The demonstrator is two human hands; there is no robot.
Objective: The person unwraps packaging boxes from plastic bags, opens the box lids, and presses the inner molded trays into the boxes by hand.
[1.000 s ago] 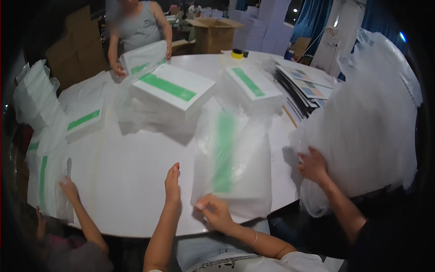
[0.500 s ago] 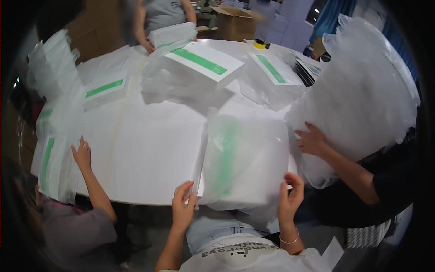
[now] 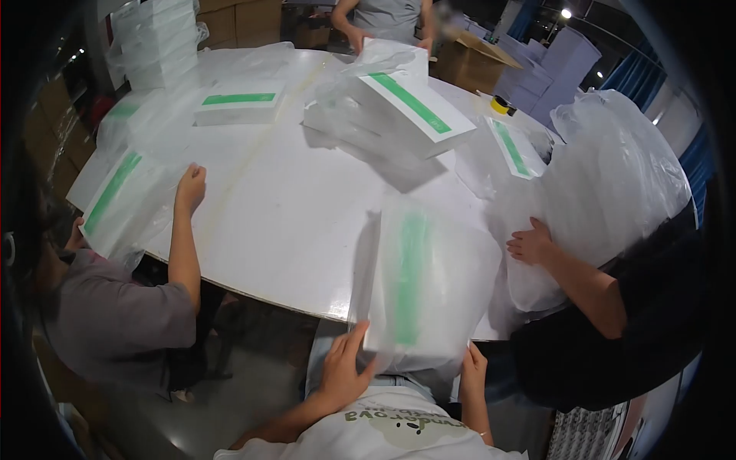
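In front of me at the table's near edge is a white box with a green stripe [image 3: 410, 276], inside a clear, cloudy plastic bag [image 3: 464, 253]. My left hand [image 3: 346, 372] grips its lower left corner, fingers along the side and thumb near the bottom edge. At the lower right, my right hand [image 3: 473, 372] is closed on the bag's edge, its fingertips partly hidden. The box's near edge tilts toward my body, and the bag's loose end hangs by my waist.
Co-workers stand left, right and across the white table [image 3: 268, 222]. The left one handles a bagged box [image 3: 115, 195]; the right one's hand [image 3: 529, 244] rests on a large pile of plastic bags [image 3: 613, 169]. More striped boxes [image 3: 238, 106] and a yellow tape roll [image 3: 501, 106] lie farther back.
Both my hands have come from beside the bagged box onto its near corners. The left co-worker's hand has closed and pulled on their bag. The view has turned left.
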